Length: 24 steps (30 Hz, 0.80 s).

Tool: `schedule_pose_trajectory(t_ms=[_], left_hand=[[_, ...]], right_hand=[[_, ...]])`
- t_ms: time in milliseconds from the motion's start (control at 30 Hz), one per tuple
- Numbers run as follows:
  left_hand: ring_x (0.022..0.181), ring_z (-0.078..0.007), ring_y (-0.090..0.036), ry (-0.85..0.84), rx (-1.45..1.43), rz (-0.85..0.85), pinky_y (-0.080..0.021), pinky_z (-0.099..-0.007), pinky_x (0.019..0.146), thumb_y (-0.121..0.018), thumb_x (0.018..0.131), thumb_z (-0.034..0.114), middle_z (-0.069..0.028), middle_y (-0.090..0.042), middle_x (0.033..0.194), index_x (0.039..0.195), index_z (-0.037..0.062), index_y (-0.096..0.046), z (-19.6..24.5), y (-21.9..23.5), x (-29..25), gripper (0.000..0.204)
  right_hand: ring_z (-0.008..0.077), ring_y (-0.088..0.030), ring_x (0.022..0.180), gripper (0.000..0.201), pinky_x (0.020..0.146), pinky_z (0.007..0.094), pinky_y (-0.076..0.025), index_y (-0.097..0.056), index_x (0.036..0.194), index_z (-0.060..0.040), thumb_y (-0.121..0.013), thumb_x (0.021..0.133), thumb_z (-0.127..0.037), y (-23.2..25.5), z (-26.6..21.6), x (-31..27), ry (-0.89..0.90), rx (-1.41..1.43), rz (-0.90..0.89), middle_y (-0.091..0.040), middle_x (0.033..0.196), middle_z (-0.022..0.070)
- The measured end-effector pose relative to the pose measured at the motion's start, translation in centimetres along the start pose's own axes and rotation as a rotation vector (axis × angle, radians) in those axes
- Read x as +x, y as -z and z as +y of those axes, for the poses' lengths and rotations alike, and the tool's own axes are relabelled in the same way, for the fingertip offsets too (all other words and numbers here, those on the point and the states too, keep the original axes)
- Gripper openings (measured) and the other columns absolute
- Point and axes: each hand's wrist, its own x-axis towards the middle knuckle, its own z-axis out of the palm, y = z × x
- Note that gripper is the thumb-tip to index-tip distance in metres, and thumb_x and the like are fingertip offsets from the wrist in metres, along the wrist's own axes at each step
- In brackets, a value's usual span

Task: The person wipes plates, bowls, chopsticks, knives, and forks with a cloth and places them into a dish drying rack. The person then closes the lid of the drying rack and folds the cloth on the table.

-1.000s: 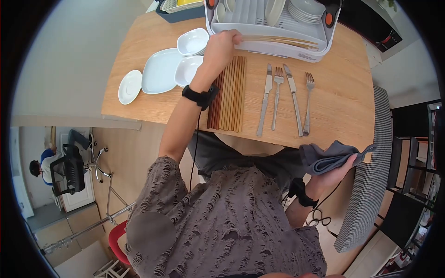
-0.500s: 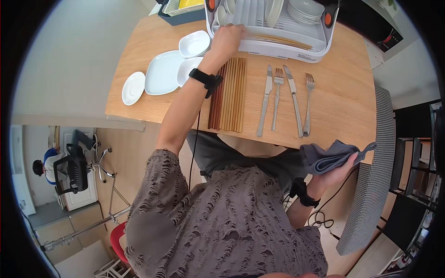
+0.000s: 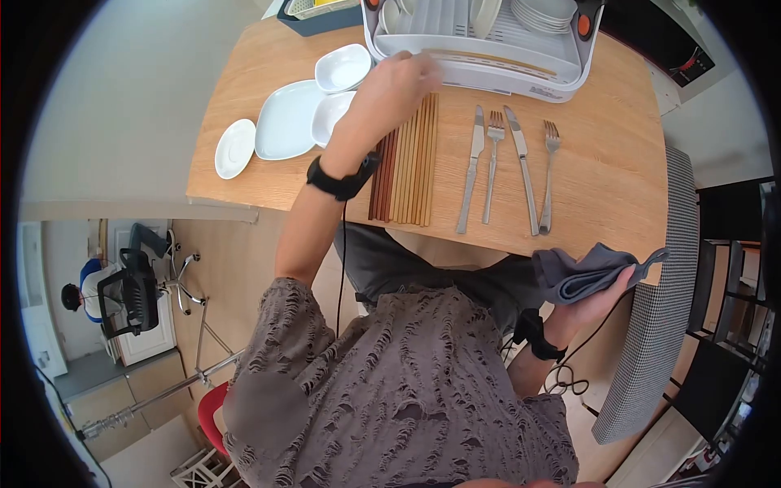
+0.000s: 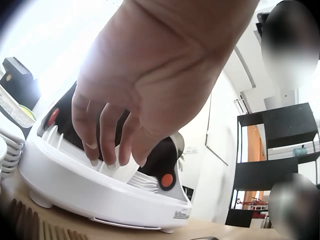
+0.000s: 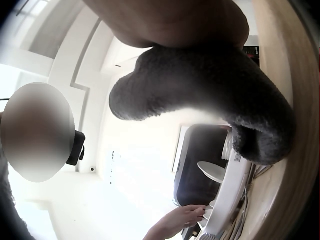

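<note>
My left hand (image 3: 396,85) hovers over the front rim of the white dish rack (image 3: 488,79), its fingertips blurred. The left wrist view shows the fingers (image 4: 107,135) hanging apart and pointing down, with nothing seen between them. Light wooden chopsticks (image 3: 508,63) lie along the rack's front trough, just right of the fingers. Below that hand, a row of dark and light chopsticks (image 3: 413,171) lies side by side on the table, its top partly covered. At the table's near right corner, my right hand (image 3: 594,307) grips a folded dark grey cloth (image 3: 582,272).
Knives (image 3: 470,171) and forks (image 3: 550,179) lie right of the chopsticks. White bowls (image 3: 342,68), a square plate (image 3: 283,122) and a saucer (image 3: 235,149) stand on the left. Plates (image 3: 543,16) stack in the rack. A basket (image 3: 321,18) sits at the far left.
The light chopsticks, gripped by my left hand over the rack a second ago, now lie in the front trough. That hand has let go and drawn slightly back. The right hand keeps the cloth.
</note>
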Motion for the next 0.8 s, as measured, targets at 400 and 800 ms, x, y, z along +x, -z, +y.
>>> schedule_pose_trajectory(t_ms=[400, 800], left_hand=[[0.068, -0.0357, -0.067, 0.324, -0.068, -0.250, -0.054, -0.0429, 0.062, -0.067, 0.092, 0.022, -0.0174, -0.067, 0.074, 0.084, -0.0024, -0.062, 6.7, -2.9, -15.3, 0.026], [0.062, -0.0365, -0.067, 0.441, 0.081, -0.261, -0.055, -0.0437, 0.057, -0.068, 0.089, 0.027, -0.0168, -0.066, 0.067, 0.080, 0.0009, -0.061, 8.4, -4.3, -14.6, 0.028]], right_hand=[[0.0191, -0.061, 0.069, 0.033, 0.064, 0.0318, -0.051, -0.052, 0.107, -0.0058, -0.045, 0.105, -0.038, -1.5, 1.7, -0.6, -0.058, -0.091, -0.041, -0.061, 0.082, 0.0087], [0.0194, -0.061, 0.099, 0.038, 0.089, 0.0335, -0.050, -0.052, 0.120, -0.0018, -0.049, 0.103, -0.035, 1.4, 2.1, 0.0, -0.126, -0.077, -0.103, -0.061, 0.107, 0.0094]])
